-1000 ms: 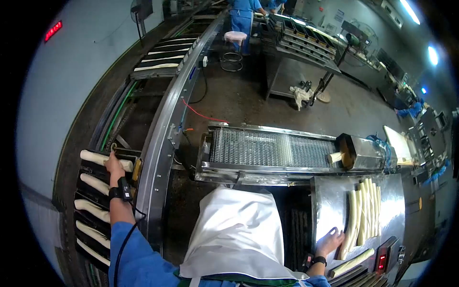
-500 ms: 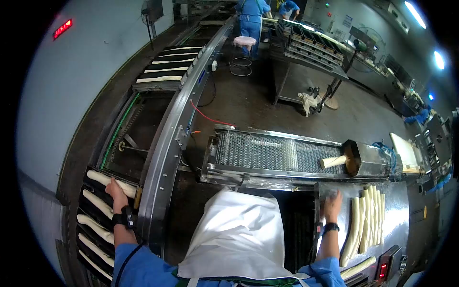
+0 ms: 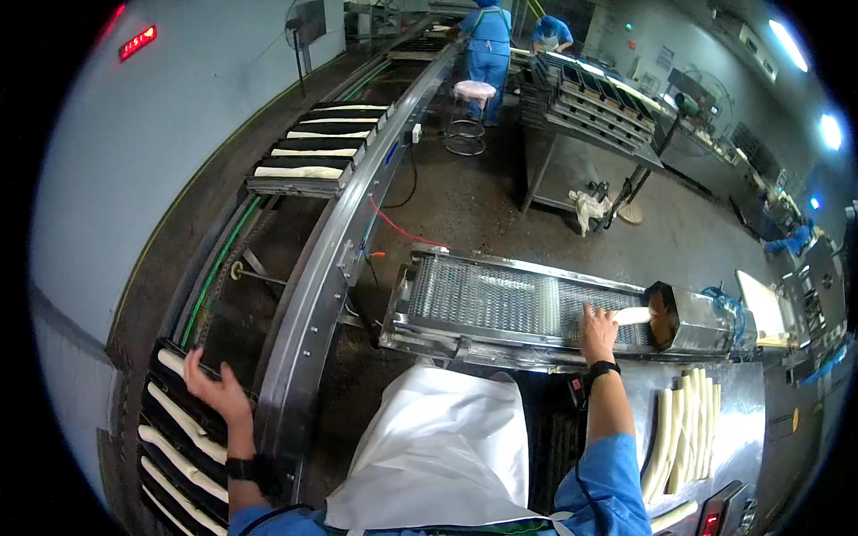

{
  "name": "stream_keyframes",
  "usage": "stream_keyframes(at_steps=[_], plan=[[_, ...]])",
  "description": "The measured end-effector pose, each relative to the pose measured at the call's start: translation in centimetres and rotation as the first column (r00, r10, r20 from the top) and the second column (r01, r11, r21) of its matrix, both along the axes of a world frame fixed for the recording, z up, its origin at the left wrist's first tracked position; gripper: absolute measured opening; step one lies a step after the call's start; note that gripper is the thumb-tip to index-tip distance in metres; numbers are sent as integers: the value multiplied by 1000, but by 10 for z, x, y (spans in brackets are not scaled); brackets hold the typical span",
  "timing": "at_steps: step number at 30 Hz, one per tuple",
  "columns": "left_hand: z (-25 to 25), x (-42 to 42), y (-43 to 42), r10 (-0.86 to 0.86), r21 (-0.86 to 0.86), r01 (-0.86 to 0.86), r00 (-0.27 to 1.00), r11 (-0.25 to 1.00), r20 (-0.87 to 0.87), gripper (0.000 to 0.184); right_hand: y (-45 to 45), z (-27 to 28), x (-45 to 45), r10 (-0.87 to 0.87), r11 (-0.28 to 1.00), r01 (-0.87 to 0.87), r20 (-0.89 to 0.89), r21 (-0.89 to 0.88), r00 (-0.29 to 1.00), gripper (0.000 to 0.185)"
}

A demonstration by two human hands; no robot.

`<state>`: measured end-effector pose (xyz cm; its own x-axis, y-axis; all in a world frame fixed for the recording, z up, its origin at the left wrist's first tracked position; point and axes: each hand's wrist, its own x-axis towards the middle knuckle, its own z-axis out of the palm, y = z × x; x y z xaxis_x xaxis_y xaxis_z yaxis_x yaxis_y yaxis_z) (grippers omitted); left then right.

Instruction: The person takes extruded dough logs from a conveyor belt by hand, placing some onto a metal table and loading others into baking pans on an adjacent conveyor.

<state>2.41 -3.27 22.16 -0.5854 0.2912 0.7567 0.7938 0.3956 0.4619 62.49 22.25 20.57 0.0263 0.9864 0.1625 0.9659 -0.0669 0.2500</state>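
Observation:
My left hand (image 3: pixel 217 386) hovers at the near dough tray (image 3: pixel 161 406), fingers spread and holding nothing. It is beside the top dough strip (image 3: pixel 174 362), one of several long pale strips lying in the tray's dark grooves. On the mesh conveyor, my right hand (image 3: pixel 599 335) closes over the left end of a dough roll (image 3: pixel 633 315). The roll's other end lies at the mouth of the metal chute (image 3: pixel 702 320). Below that hand, several long dough sticks (image 3: pixel 684 429) lie side by side on the steel table (image 3: pixel 737 393).
The mesh conveyor (image 3: pixel 483 290) crosses in front of me. A metal rail (image 3: pixel 331 268) runs along the tray line, with another loaded tray (image 3: pixel 308 170) farther up. Stacked trays (image 3: pixel 599 107) stand on a cart, near a stool (image 3: pixel 474 91) and two people in blue. A scale (image 3: pixel 719 514) shows red digits.
My right hand has moved up from the steel table to the dough roll on the conveyor. My left hand has let go of the top dough strip and lifted off, fingers spreading.

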Motion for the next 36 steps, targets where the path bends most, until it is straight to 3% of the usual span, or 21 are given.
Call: stream_keyframes(at_steps=[2,5,6,7,9,11,12,14,16,17,18,20,21,22,24,25,26,28,29,31,36], plan=[[9,12,28,-255,40,253,965,967,65,47,2,5,-10,27,996,-20,82,-92,996,28],[1,24,76,-572,-80,597,792,798,213,39,7,-8,-18,289,950,-311,296,29,911,21],[-4,28,90,-646,-138,700,705,701,293,36,3,-1,-28,251,964,-225,203,-145,946,22],[-12,29,100,-654,-139,708,697,692,293,36,-4,3,-30,254,963,-237,142,-129,957,23],[-29,31,123,-781,-402,803,563,440,271,35,-14,7,-25,243,966,-234,83,-112,966,23],[-54,20,139,-779,-476,769,580,427,238,36,-29,8,-17,220,975,-215,-195,48,956,25],[-61,18,144,-771,-549,720,606,425,197,36,-43,13,-12,206,978,-202,-193,44,959,25],[-56,21,149,-785,-628,673,600,391,155,35,-75,21,-2,299,933,-116,-559,340,774,32],[-62,22,156,-770,-635,634,631,441,95,32,-103,-6,35,162,943,195,-885,270,437,35],[-63,23,159,-777,-636,641,621,429,102,32,-127,-19,58,191,929,304,-977,212,96,32],[-64,25,163,-730,-597,646,669,476,141,31,-157,-10,57,209,886,444,-971,136,-120,31],[-63,26,167,-684,-557,649,705,517,187,29,-217,-37,88,327,807,576,-912,133,-247,32],[-50,28,172,-667,-589,644,710,487,225,28,-246,-30,90,327,773,625,-912,109,-246,33],[-49,28,174,-648,-616,641,715,459,262,27,-274,-29,84,285,720,679,-953,143,-101,28],[-56,27,179,-690,-560,650,701,514,182,27,-313,-59,111,216,477,878,-963,-42,-163,18],[-54,27,181,-692,-565,649,699,509,180,27,-336,-57,115,113,479,874,-983,-77,-148,20],[-51,26,181,-695,-571,648,697,504,177,27,-359,-74,139,-373,430,900,-895,67,245,27],[-46,25,181,-683,-591,653,696,474,221,27,-367,-41,110,-789,338,937,-517,87,333,42],[-45,26,182,-665,-602,656,700,455,260,28,-365,-26,101,-790,334,938,-516,89,330,42],[-46,28,183,-672,-602,657,696,453,253,28,-356,-5,94,-876,453,890,-165,46,454,68],[-43,27,184,-679,-590,659,694,466,238,27,-325,-11,170,-857,466,880,-296,-95,422,107]])
